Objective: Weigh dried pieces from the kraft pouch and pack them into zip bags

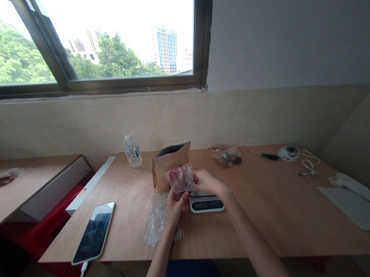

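While both hands hold it above the table point(265, 209), the clear plastic bag point(182, 180) has its long axis running roughly left to right, with its red-marked end pointing left, away from the right hand point(206, 182). The right hand is partly curled, its fingers bent onto the film at the bag's right end; whether any fingertip reaches inside cannot be told. The left hand point(175, 207), half closed, supports the bag's lower edge from below with thumb and fingers. Beneath the right hand sits a digital scale point(207, 205). Beyond the left hand, a brown paper bag point(162, 171) stands upright, mouth open upward. Loose clear bags point(155, 219) lie just left of the left hand.
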